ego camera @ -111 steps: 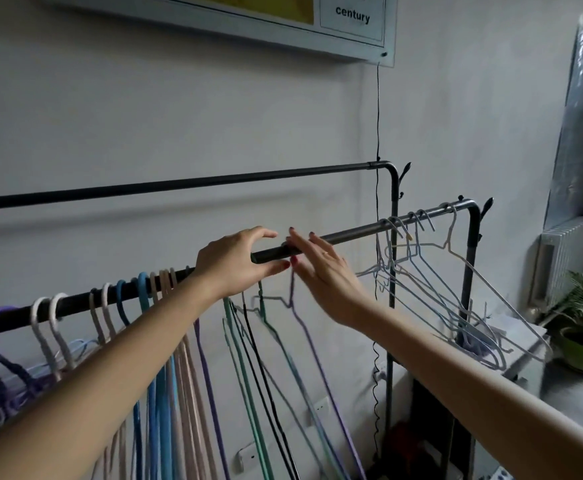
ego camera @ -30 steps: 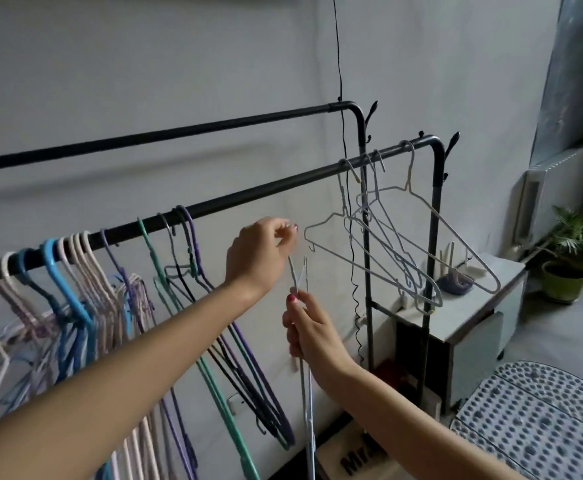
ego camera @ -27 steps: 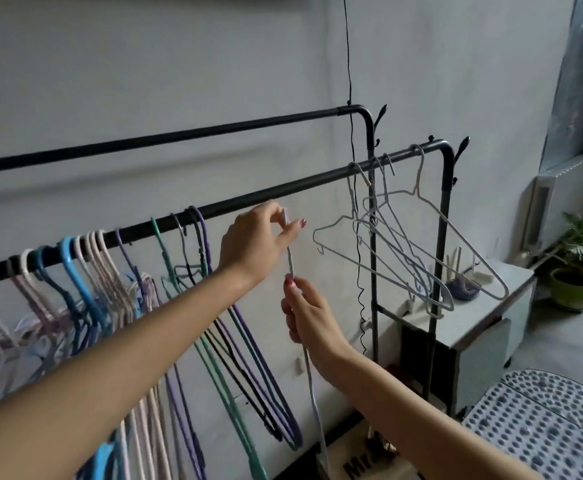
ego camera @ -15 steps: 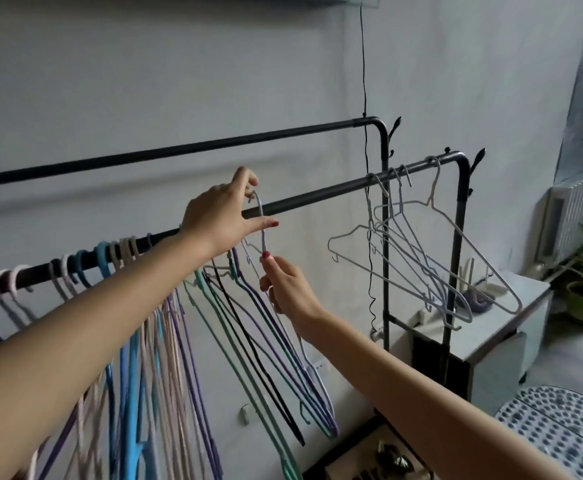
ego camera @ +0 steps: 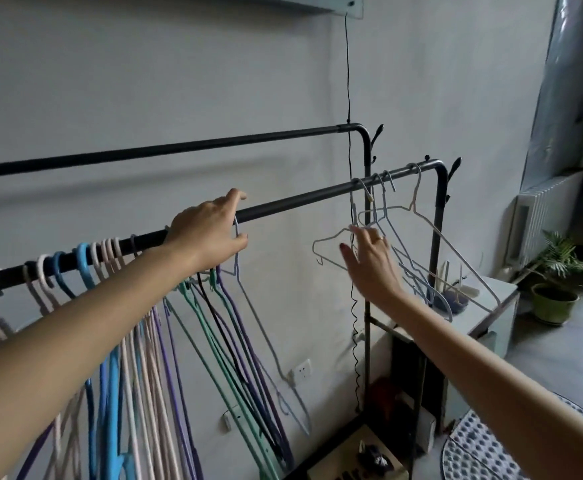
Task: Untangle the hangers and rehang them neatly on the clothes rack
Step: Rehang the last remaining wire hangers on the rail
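Your left hand (ego camera: pixel 210 237) pinches the hook of a pale wire hanger (ego camera: pixel 248 299) at the front rail (ego camera: pixel 300 202), seating it beside the sorted row (ego camera: pixel 117 306). Your right hand (ego camera: pixel 373 261), fingers loose and holding nothing, reaches toward the tangled cluster (ego camera: pixel 404 237) hanging at the rail's right end. The step in hand looks like rehanging one while fetching the next; that calls for lifting a single hook free without dragging its neighbours.

home room — clothes rack (ego camera: pixel 300 199), potted plant (ego camera: pixel 556 289), rug (ego camera: pixel 491 445)
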